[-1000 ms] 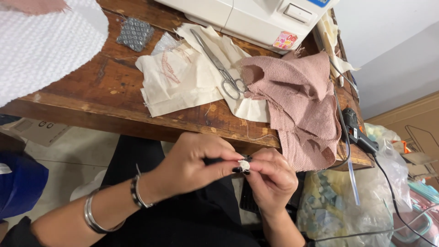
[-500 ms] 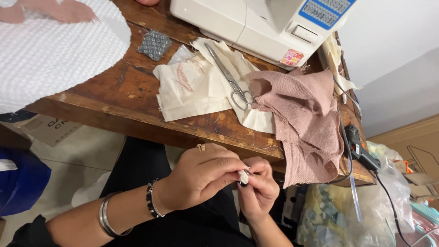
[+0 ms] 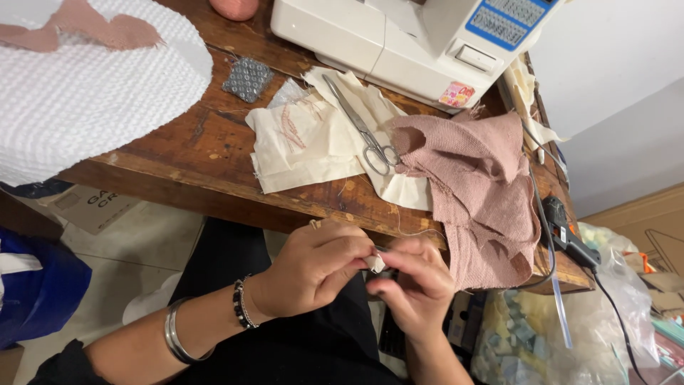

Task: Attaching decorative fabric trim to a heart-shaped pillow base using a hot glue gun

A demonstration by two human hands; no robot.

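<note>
A: Both hands are meeting below the table edge (image 3: pixel 214 187), left hand (image 3: pixel 313 267) and right hand (image 3: pixel 417 285) pinching a small white piece (image 3: pixel 376 264) between fingertips.

B: Open lap room beneath; pink cloth (image 3: pixel 477 192) is hanging just beside.

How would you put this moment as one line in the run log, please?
left hand: pinching small white piece | right hand: pinching same piece | place: over lap, below table edge | scissors: on cream cloth, untouched
</note>
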